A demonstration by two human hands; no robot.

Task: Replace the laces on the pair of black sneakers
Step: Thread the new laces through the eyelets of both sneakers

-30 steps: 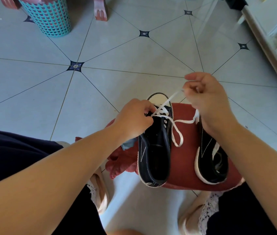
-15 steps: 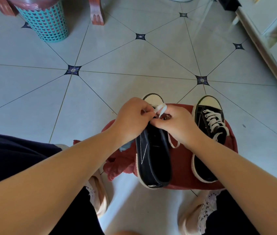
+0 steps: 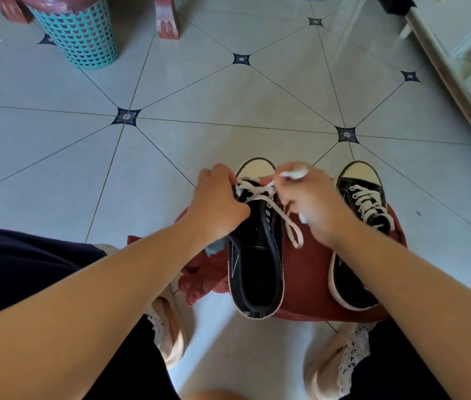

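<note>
White lace (image 3: 260, 194) is pinched in my right hand (image 3: 312, 203), fingers curled. My left hand (image 3: 217, 203) grips the half-laced sneaker (image 3: 257, 255) near its toe, beside the laced sneaker (image 3: 364, 203) on a red cushion (image 3: 309, 278).

Two black sneakers are counted: the left sneaker (image 3: 254, 269) and the right sneaker (image 3: 346, 281). Two white laces are seen, the left lace (image 3: 254, 193) and the right lace (image 3: 369, 203), one to each sneaker. Two hands are counted, the left hand (image 3: 217, 206) and the right hand (image 3: 315, 206). One red cushion (image 3: 306, 284) is seen. Two slippers are counted, the left slipper (image 3: 170, 333) and the right slipper (image 3: 326, 370). One teal basket (image 3: 81, 33) is seen, and two wooden legs, the left leg (image 3: 12, 10) and the right leg (image 3: 166, 15).
</note>
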